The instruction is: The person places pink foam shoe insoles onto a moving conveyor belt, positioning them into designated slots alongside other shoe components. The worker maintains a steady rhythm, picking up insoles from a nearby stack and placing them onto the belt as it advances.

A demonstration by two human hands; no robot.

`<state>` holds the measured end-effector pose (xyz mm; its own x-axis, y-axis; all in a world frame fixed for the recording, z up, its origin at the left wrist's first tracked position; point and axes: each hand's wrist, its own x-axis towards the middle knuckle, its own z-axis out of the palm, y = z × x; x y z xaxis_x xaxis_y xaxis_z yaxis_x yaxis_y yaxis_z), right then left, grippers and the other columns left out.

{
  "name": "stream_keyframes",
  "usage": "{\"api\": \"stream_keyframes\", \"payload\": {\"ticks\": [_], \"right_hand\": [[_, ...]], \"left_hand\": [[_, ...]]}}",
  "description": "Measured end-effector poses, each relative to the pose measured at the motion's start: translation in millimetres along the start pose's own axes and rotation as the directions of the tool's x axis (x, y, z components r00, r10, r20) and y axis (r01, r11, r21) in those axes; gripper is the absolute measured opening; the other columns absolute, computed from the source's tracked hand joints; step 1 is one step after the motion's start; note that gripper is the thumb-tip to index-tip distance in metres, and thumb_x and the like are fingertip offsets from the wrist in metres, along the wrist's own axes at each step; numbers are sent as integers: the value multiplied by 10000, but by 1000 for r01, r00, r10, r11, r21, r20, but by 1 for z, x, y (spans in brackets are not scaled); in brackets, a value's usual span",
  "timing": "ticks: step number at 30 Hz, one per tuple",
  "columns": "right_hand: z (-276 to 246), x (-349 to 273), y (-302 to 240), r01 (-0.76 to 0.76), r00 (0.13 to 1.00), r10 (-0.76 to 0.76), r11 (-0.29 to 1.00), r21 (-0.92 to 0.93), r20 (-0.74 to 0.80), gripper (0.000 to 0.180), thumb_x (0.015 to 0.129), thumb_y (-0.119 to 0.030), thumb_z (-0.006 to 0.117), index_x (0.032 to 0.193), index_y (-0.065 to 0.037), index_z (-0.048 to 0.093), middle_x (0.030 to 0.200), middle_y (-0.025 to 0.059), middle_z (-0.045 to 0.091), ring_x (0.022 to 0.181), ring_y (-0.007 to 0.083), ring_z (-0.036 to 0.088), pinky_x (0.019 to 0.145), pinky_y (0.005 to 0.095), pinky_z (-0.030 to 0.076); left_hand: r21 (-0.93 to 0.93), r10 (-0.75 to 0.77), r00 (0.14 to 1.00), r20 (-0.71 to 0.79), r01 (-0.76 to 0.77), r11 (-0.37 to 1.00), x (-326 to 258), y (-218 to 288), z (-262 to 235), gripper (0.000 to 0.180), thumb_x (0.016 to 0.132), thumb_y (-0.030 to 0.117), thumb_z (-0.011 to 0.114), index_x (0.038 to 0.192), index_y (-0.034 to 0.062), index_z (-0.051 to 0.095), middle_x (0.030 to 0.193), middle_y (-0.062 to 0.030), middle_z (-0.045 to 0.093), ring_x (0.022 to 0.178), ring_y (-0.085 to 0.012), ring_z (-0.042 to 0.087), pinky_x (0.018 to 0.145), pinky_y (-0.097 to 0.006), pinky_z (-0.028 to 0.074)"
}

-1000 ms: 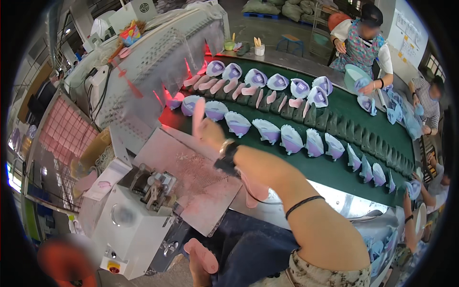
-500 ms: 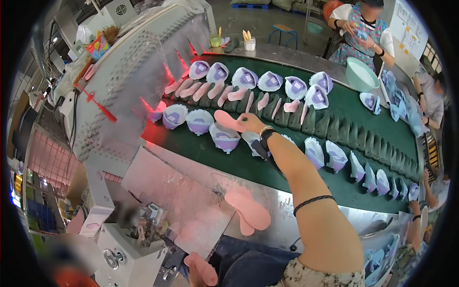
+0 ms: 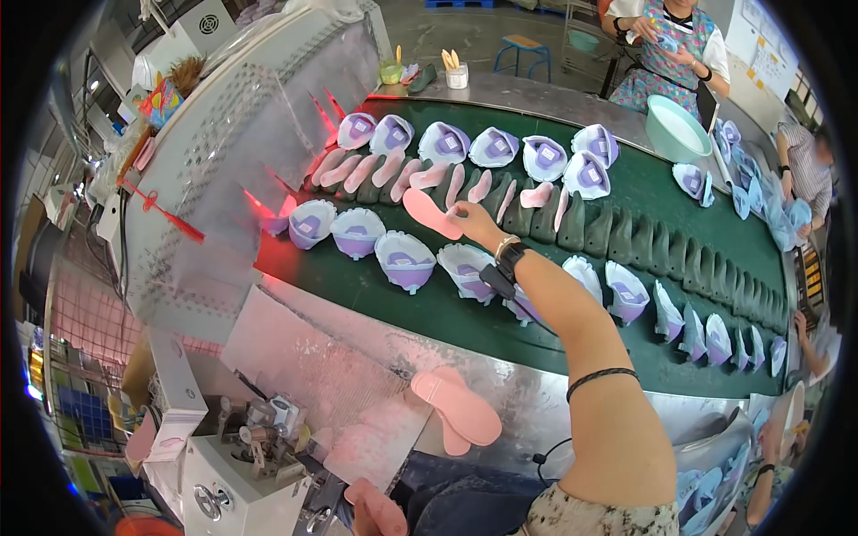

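Hands: right (image 3: 472, 221) gripping insole (image 3: 431, 213) (toe up-left)

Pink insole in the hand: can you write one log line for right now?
right hand: holds pink insole | over green conveyor belt | beside row of pink insoles | left hand: not in view

pink insoles on the bench (image 3: 458, 406): 2 | teal basin (image 3: 677, 129): 1 | cup (image 3: 457, 75): 1
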<state>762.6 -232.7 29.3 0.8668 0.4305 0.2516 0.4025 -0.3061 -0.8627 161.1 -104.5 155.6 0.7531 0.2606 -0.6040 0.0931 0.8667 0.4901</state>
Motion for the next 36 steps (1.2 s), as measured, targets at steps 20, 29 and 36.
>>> {"api": "stream_keyframes", "payload": {"ticks": [20,29,36], "right_hand": [[-69,-28,26,-177,983,181,977,-114,21,246,720,-247,656,739,-7,600,680,121,618,643,219,600,625,351,459],[-76,-45,-54,-408,913,390,857,315,124,160,822,-183,653,848,-43,581,609,13,542,432,94,475,384,250,333],[-162,-127,-67,-370,803,477,869,328,-358,177,828,-157,634,897,-5,577,624,65,593,499,142,612,402,277,440]], "left_hand": [[18,-4,995,103,3,1000,-13,-7,21,295,988,405,435,820,165,406,567,-15,399,471,-177,434,421,-321,372],[48,23,994,107,-28,998,-25,-10,29,338,991,405,430,752,177,358,502,1,337,395,-166,378,356,-312,322],[-62,-1,945,326,22,998,-36,-21,20,289,986,393,444,796,179,405,571,-1,384,480,-164,423,435,-318,368]]}}
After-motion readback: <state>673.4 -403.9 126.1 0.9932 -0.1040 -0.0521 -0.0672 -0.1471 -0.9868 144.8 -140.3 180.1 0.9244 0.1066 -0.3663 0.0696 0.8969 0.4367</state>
